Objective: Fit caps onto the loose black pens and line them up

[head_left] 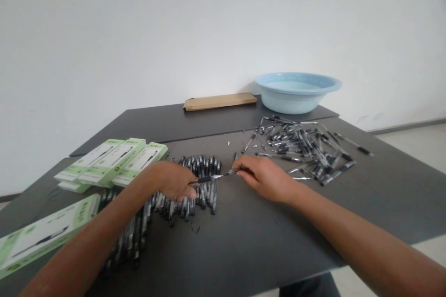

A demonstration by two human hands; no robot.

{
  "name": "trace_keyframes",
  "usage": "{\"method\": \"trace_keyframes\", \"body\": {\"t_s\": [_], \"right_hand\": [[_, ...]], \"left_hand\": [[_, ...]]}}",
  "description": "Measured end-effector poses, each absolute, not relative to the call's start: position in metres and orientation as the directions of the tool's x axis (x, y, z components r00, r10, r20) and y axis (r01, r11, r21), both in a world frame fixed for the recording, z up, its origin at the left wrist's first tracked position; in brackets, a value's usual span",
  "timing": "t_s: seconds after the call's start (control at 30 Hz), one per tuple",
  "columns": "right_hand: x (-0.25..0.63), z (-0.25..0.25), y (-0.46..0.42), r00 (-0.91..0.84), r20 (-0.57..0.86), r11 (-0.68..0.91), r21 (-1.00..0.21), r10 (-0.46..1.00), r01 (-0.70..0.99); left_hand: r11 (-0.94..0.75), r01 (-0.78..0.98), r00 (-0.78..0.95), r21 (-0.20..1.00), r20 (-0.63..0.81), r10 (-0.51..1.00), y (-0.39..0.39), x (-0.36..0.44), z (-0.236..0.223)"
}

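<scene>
My left hand [177, 180] is closed around a gel pen [208, 178] with a black rubber grip, its metal tip pointing right. Facing that tip, my right hand [266, 178] pinches a small clear-and-dark pen cap [231, 172]. The cap and the tip are close together; whether they touch is too fine to tell. Under and beside my left hand lies a row of capped pens [204, 190], side by side. More pens [130, 234] lie nearer to me, partly hidden by my left forearm. To the right of my right hand is a loose heap of pens and parts [306, 146].
Several green-and-white pen boxes [114, 160] are stacked at the left, with another box [49, 232] nearer. A flat brown cardboard piece [220, 101] and a light blue basin [296, 97] stand at the back by the wall. Small bits [228, 143] lie mid-table.
</scene>
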State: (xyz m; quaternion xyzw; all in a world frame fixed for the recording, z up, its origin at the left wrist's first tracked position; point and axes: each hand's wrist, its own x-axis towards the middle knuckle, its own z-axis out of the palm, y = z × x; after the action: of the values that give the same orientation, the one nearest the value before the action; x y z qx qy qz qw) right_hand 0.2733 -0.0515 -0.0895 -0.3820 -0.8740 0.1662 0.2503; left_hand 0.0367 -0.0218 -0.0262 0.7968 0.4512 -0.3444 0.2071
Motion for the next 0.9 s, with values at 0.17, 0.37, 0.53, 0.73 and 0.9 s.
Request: {"method": "trace_keyframes", "body": {"t_s": [0.17,0.37,0.53,0.73,0.9], "right_hand": [[0.272,-0.089,-0.051,-0.587,0.339,0.671,-0.483,0.735,0.562],[0.271,-0.086,-0.052,-0.594,0.334,0.674,-0.482,0.732,0.560],[0.271,-0.086,-0.053,-0.617,0.331,0.693,-0.463,0.714,0.553],[0.268,-0.085,-0.055,-0.620,0.336,0.698,-0.464,0.709,0.546],[0.263,-0.084,-0.058,-0.628,0.328,0.700,-0.455,0.706,0.550]], "left_hand": [[-0.511,0.859,0.357,0.026,-0.746,0.562,-0.020,0.038,-0.028],[-0.505,0.862,0.358,0.041,-0.754,0.550,-0.020,0.038,-0.029],[-0.504,0.863,0.366,0.047,-0.746,0.557,-0.020,0.037,-0.031],[-0.522,0.853,0.368,0.027,-0.739,0.564,-0.022,0.040,-0.029],[-0.543,0.840,0.380,0.018,-0.734,0.563,-0.023,0.042,-0.032]]}}
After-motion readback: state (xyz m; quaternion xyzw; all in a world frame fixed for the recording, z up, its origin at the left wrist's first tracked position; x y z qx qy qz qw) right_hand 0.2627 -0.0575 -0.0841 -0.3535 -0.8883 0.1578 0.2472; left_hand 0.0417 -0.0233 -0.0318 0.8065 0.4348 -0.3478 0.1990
